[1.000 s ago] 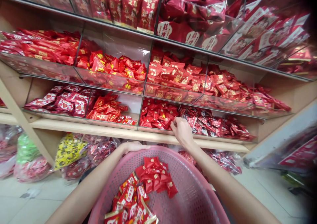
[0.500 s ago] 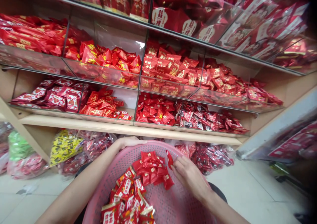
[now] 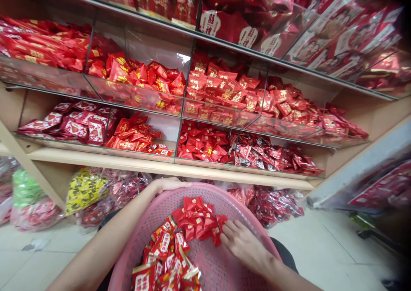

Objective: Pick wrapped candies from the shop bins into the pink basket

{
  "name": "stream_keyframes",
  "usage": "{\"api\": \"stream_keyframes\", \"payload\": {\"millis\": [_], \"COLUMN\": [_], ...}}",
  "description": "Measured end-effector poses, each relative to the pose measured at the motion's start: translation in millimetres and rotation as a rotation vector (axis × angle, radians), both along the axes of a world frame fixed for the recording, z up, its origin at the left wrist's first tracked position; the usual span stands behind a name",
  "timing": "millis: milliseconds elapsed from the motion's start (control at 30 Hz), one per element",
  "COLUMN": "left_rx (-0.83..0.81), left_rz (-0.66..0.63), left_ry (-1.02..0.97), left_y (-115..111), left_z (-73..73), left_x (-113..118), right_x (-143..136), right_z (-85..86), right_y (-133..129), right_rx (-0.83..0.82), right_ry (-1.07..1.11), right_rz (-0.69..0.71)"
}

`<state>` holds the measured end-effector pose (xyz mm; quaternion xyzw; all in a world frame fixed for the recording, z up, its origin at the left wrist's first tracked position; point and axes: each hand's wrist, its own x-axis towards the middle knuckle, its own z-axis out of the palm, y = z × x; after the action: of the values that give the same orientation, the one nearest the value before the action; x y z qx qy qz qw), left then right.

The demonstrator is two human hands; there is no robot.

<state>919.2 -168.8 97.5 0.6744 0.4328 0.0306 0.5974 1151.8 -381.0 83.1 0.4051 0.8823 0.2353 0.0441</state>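
A pink perforated basket [image 3: 247, 209] is in front of me. My left hand [image 3: 170, 184] rests on its far rim, fingers partly hidden, so I cannot tell how they close. Inside the basket, my right hand [image 3: 236, 239] has curled fingers at the right edge of a pile of plain red packets [image 3: 197, 218], touching a red packet [image 3: 220, 229] that they partly cover. Nearer to me in the basket lie red packets with white labels and gold edges [image 3: 167, 248].
Ahead stands a shelf [image 3: 154, 169] whose clear-fronted compartments hold many red packets [image 3: 205, 143]. Beneath it, plastic bags lie on the tiled floor [image 3: 337, 239], one with yellow packets [image 3: 85, 190], another green [image 3: 27, 188]. A white post rises at the right.
My right hand has moved down, and the red packet at its fingertips now lies lower, against the pile's right side. My left hand stays on the rim. The view has shifted slightly.
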Motion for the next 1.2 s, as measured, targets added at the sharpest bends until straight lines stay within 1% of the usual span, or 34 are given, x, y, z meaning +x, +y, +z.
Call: {"api": "stream_keyframes", "payload": {"millis": [100, 233, 433, 500, 600, 700, 767, 833, 933, 1067, 1133, 1200], "left_rx": [-0.039, -0.033, -0.056, -0.051, -0.021, 0.000, 0.001, -0.002, 0.002, -0.009, -0.029, -0.035], "left_rz": [-0.043, -0.032, -0.032, -0.035, -0.035, -0.033, -0.028, -0.031, -0.042, -0.044, -0.045, -0.043], "left_ry": [-0.020, -0.020, -0.035, -0.036, -0.016, 0.002, 0.005, 0.001, 0.000, -0.007, -0.024, -0.032], "left_y": [2.3, 4.1, 4.0, 4.2, 4.2, 3.6, 3.3, 3.5, 4.9, 7.3, 7.9, 8.0], "left_z": [-2.0, -3.8, -4.8, -5.2, -4.9, -3.7, -3.2, -3.5, -5.4, -9.2, -10.8, -11.7], "left_x": [-0.4, -1.1, -0.5, -0.6, -1.3, -2.0, -2.0, -1.8, -1.4, -1.0, -0.6, 0.0], "right_x": [-1.0, 2.0, -2.6, -5.0, -5.8, -3.4, -1.4, -0.3, -0.5, -1.5, -1.1, 0.1], "right_z": [-6.2, -15.5, -15.9, -17.8, -25.7, -33.9, -35.4, -32.5, -20.9, 1.9, 15.0, 30.6], "right_y": [7.0, 10.5, 13.2, 16.3, 20.2, 21.2, 20.5, 19.2, 16.5, 16.8, 22.7, 34.0], "right_rx": [0.003, -0.015, -0.027, -0.024, -0.021, -0.024, -0.028, -0.039, -0.057, -0.035, -0.004, 0.048], "right_ry": [-0.011, -0.022, -0.014, -0.007, 0.005, 0.006, 0.004, 0.003, 0.018, 0.052, 0.080, 0.122], "right_rz": [-0.013, 0.003, -0.021, -0.023, -0.026, -0.053, -0.080, -0.098, -0.112, -0.110, -0.102, -0.108]}}
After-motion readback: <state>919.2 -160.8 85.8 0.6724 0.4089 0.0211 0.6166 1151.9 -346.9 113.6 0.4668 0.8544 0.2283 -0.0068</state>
